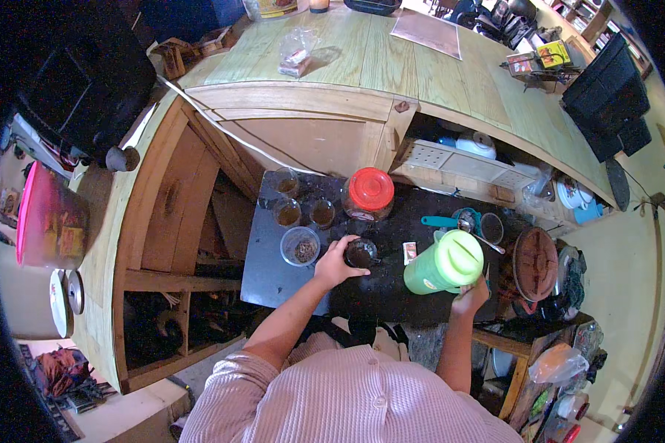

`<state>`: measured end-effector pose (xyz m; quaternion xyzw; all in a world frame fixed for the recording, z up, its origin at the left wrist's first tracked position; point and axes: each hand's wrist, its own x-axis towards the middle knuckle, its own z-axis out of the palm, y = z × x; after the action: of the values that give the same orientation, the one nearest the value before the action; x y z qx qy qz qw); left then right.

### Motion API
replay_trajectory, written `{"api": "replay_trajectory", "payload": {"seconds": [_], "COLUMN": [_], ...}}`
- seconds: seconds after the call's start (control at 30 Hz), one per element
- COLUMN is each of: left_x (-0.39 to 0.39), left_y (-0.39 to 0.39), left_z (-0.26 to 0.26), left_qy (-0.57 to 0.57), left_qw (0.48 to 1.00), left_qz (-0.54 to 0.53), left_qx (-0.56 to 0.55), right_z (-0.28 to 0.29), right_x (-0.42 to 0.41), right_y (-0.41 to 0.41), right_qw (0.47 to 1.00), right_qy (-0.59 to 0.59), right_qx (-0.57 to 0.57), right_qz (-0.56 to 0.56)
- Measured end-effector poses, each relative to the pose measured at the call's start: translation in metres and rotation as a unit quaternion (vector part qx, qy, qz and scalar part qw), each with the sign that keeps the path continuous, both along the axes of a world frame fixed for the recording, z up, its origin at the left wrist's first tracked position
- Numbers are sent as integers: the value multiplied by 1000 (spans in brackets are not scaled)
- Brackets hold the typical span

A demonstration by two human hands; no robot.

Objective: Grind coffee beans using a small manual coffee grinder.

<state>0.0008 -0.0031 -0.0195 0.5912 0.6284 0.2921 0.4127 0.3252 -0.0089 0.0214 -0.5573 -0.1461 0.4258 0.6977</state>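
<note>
My left hand point(337, 264) has its fingers and thumb around the near side of a dark-looking glass point(360, 253) on the black tabletop. A light green plastic pitcher point(442, 263) with a lid is in my right hand point(471, 293), tilted a little to the left and gripped at its handle side. Three glasses of brown liquid, one of them a glass point(322, 213), stand at the back left beside a clear plastic tub point(300, 246) with dark bits inside. Behind my left hand is a jar with a red lid point(371, 188). A small sachet point(409, 252) lies between the glass and the pitcher.
A teal strainer point(440, 221) with a spoon and another glass point(491, 227) are behind the pitcher. A brown round lid point(535, 264) stands at the right. The wooden counter point(332, 99) rises behind the black table, and a white cable point(244, 141) runs down its front.
</note>
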Motion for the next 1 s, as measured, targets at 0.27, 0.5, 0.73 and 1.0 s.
{"api": "replay_trajectory", "payload": {"seconds": [0.27,0.5,0.73,1.0], "left_x": [-2,2,11,-2], "left_y": [0,1,7,-3], "left_z": [0,1,11,2], "left_qy": [4,14,-6,11], "left_qw": [1000,1000,1000,1000], "left_qz": [-2,-2,-14,6], "left_qx": [-8,-10,-11,3], "right_z": [-28,-56,-157,-25], "right_x": [26,37,103,-73], "right_y": [-11,-25,-97,-67], "right_qw": [986,918,911,833], "right_qy": [-162,-390,-322,-375], "right_qx": [2,-17,-248,-89], "right_qz": [-22,-71,-66,396]}}
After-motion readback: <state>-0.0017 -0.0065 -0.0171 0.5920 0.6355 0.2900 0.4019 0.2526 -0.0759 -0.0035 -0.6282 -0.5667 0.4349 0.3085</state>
